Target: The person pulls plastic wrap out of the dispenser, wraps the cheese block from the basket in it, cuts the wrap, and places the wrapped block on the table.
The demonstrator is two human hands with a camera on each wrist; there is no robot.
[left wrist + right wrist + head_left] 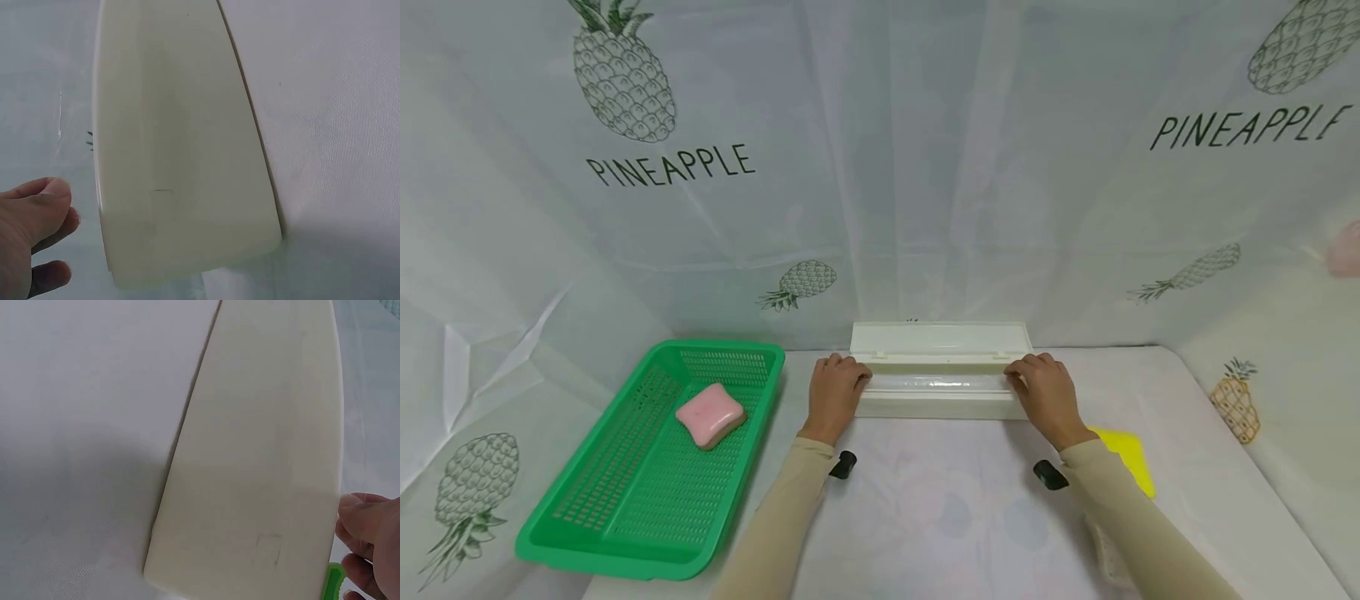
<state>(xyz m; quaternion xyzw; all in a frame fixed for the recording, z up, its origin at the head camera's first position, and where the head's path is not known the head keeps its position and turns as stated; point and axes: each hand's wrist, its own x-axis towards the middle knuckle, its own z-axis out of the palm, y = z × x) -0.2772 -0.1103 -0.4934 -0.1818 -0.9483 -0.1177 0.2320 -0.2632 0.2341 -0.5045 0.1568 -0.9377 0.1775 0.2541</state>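
A long white cling film dispenser (pixel 940 406) lies on the table near the back, its lid (pixel 940 337) raised. Clear cling film (pixel 936 382) shows along its opening. At the dispenser's left end, my left hand (pixel 835 392) pinches the film's edge between thumb and forefinger. My right hand (pixel 1045 392) does the same at the right end. From the left wrist, the dispenser's front wall (pixel 187 144) fills the middle, with the left hand (pixel 34 231) beyond its far edge. In the right wrist view, the right thumb (pixel 359 515) is by the far edge; the thin film is hard to make out.
A green plastic basket (pixel 737 500) stands at the left with a pink sponge-like block (pixel 709 414) in it. Beside the right forearm lies a yellow flat thing (pixel 1127 457); a whitish item (pixel 1108 554) is partly under that arm. Pineapple-printed curtain (pixel 925 183) hangs behind.
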